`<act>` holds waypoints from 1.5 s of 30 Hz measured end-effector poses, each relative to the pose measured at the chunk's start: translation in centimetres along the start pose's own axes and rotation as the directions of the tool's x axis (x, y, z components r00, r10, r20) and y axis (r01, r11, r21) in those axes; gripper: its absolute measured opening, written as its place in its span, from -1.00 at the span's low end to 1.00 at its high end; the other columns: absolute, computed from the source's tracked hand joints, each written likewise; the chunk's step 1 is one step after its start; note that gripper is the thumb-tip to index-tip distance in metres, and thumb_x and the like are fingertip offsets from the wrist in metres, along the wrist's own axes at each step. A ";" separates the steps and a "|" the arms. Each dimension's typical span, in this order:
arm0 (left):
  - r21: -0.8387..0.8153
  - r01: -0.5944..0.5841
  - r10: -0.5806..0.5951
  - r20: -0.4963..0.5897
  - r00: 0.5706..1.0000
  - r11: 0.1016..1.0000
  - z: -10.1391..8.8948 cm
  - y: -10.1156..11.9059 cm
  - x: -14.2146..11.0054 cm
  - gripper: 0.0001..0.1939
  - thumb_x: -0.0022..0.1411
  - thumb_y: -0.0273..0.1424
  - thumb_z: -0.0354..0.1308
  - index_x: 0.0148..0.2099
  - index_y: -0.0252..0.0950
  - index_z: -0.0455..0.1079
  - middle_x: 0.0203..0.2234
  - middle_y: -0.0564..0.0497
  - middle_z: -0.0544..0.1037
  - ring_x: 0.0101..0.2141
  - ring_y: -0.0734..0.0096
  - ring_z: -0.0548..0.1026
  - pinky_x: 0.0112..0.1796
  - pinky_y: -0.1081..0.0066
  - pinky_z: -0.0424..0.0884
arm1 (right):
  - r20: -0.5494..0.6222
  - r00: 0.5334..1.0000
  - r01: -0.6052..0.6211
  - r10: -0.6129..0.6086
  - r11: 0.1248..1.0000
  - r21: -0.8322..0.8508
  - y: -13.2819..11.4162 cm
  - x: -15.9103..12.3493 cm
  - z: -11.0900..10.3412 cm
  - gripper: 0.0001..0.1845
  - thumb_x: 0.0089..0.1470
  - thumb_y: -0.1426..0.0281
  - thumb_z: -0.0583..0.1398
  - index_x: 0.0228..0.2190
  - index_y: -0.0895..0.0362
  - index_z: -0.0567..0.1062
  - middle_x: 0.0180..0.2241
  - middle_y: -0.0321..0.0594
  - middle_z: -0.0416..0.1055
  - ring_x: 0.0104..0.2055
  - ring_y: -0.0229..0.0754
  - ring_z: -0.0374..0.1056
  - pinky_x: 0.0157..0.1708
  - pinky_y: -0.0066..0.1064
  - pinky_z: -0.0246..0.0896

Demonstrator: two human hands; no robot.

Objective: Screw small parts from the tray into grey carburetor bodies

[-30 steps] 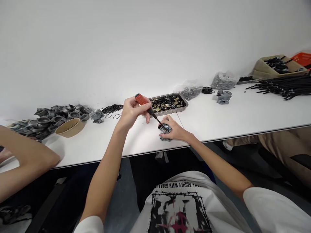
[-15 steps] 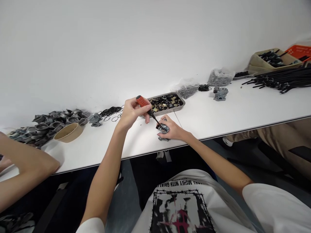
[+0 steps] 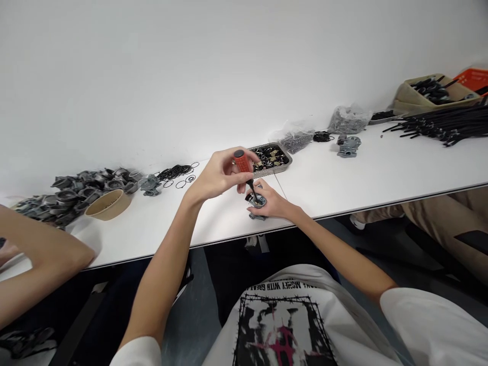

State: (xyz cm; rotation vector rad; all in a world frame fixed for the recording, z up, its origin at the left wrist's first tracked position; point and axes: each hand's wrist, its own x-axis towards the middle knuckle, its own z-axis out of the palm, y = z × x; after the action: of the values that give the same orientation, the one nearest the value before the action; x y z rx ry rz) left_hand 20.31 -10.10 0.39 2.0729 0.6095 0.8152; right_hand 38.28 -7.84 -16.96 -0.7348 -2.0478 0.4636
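Note:
My left hand (image 3: 219, 175) is closed around the red handle of a small screwdriver (image 3: 244, 165), which stands nearly upright. Its black tip rests in the top of a small grey metal part (image 3: 258, 203) on the white table (image 3: 343, 178). My right hand (image 3: 272, 201) grips that part from the right and steadies it near the table's front edge.
A metal tray (image 3: 272, 156) of small dark and brass pieces lies just behind. Black rings (image 3: 177, 173), a brown bowl (image 3: 108, 202) and a heap of grey parts (image 3: 72, 190) sit at left, with another person's arm (image 3: 38, 269). Bags, one grey part (image 3: 347, 145), black rods (image 3: 442, 127) and boxes stand at right.
My left hand has swung the screwdriver from a slant to nearly upright and moved right, over the grey part. My right hand has kept its hold.

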 end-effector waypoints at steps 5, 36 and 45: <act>0.143 -0.102 0.093 0.066 0.993 0.984 0.5 1.3 0.4 -0.61 0.15 -0.49 0.30 0.04 -0.26 0.39 -0.30 -0.03 0.53 -0.34 0.41 0.54 -0.53 0.58 0.46 | 0.007 1.000 0.008 -0.008 1.000 -0.005 0.0 0.1 0.0 -0.60 0.05 0.24 0.35 -0.09 0.10 0.46 -0.08 -0.14 0.19 -0.06 -0.09 0.32 0.09 -0.14 0.30; -0.088 -0.071 0.061 -0.114 0.992 0.994 -1.5 -0.2 0.1 -0.48 0.10 -0.33 0.44 0.06 -0.27 0.35 -0.30 -0.06 0.58 -0.37 0.24 0.64 -0.51 0.42 0.56 | 0.365 0.903 0.302 -0.227 0.939 -0.163 -14.2 11.2 -13.8 -0.81 0.20 0.55 0.17 -0.24 0.15 0.58 -0.24 -0.20 0.46 -0.22 -0.24 0.32 -0.23 -0.38 0.16; -0.046 -0.014 0.006 -0.168 0.986 0.999 -0.5 0.0 0.0 -0.56 -0.05 -0.37 0.52 -0.17 -0.30 0.40 -0.51 0.07 0.54 -0.64 0.46 0.47 -0.63 0.44 0.45 | 0.213 0.976 0.126 -0.045 0.913 -0.388 -15.5 11.4 -11.6 -0.75 0.19 0.28 0.26 -0.43 0.21 0.51 -0.37 -0.14 0.39 -0.24 -0.12 0.32 -0.28 -0.32 0.13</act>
State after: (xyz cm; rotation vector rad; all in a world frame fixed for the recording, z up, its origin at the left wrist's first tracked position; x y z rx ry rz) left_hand 19.95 -9.82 0.60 1.9795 0.6647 1.0080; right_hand 38.11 -11.50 5.25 -0.8607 -2.3902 0.0625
